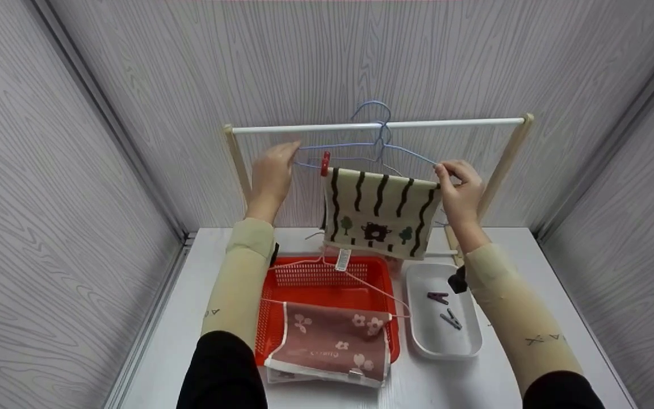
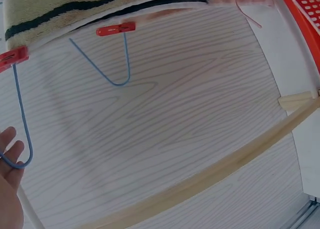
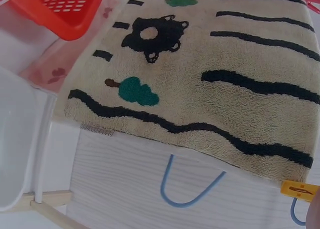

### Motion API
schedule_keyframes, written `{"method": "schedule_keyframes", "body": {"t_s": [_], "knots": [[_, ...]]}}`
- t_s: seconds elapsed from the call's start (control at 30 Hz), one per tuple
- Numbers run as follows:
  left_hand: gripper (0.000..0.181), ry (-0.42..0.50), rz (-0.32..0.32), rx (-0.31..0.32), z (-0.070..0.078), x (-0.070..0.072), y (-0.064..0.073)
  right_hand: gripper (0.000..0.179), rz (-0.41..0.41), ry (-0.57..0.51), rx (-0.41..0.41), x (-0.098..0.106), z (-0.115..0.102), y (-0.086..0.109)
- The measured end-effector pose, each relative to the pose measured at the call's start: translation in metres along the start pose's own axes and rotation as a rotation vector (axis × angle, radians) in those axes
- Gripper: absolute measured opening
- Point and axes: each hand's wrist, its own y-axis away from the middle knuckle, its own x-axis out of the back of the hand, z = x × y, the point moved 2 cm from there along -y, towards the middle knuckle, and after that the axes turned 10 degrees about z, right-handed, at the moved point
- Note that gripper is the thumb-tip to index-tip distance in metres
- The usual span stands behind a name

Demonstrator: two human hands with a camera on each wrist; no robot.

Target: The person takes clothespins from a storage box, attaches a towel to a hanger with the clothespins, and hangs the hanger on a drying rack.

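A cream towel (image 1: 384, 213) with dark wavy stripes, a dark animal figure and green trees hangs folded over a blue wire hanger (image 1: 338, 145). My left hand (image 1: 272, 176) holds the hanger's left end, fingers curled at the wire bend. At the other end my right hand (image 1: 463, 190) pinches the hanger by the towel's corner. A red clothespin (image 1: 325, 163) clips the towel's left edge; a yellow clothespin (image 3: 300, 190) sits at its right edge, beside my right hand. The hanger's hook (image 1: 373, 104) rises above the white rod (image 1: 304, 129); whether it rests there I cannot tell.
Behind hangs another blue hanger (image 2: 120, 83) with a red clothespin. Below, a pink flowered towel (image 1: 335, 343) on a pink hanger lies across a red basket (image 1: 393, 295). A white tray (image 1: 418, 343) holds a purple clothespin (image 1: 437, 297) and a grey clothespin (image 1: 451, 319).
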Motion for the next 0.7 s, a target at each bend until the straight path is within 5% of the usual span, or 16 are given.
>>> {"method": "schedule_keyframes", "body": {"t_s": [0.13, 0.43, 0.7], "knots": [[0.027, -0.013, -0.032, 0.001, -0.001, -0.008, 0.008, 0.008, -0.005, 0.025, -0.007, 0.005, 0.001, 0.007], [0.028, -0.016, -0.154, 0.155, -0.007, -0.024, 0.018, 0.013, -0.070, 0.193, -0.116, 0.004, 0.015, 0.019], [0.020, -0.005, -0.164, 0.195, -0.015, -0.026, 0.024, 0.021, -0.121, 0.390, -0.188, -0.006, 0.004, 0.021]]}}
